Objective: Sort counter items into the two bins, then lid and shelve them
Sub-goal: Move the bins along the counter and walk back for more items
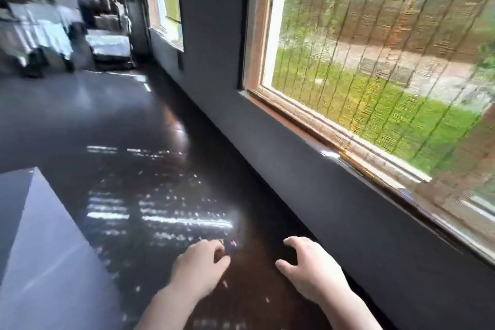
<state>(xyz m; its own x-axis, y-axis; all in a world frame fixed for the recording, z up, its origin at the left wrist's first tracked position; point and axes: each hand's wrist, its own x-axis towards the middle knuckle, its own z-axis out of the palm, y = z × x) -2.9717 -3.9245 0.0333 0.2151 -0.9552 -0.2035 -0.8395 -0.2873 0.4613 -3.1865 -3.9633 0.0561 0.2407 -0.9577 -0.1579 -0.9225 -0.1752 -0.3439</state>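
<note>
The picture is smeared by motion. My left hand (199, 268) and my right hand (308, 268) hang side by side low in the frame over a dark glossy floor (150, 158). Both hold nothing, and their fingers are loosely curled. No bin, lid or counter item shows near them. A dark flat surface with a sharp corner (40, 249), perhaps a counter, fills the lower left beside my left arm.
A dark grey wall (281, 158) with a large wood-framed window (375, 61) runs along the right, close to my right hand. Far back at the upper left stand blurred pale furniture and shelving (48, 32). The floor stretches open between.
</note>
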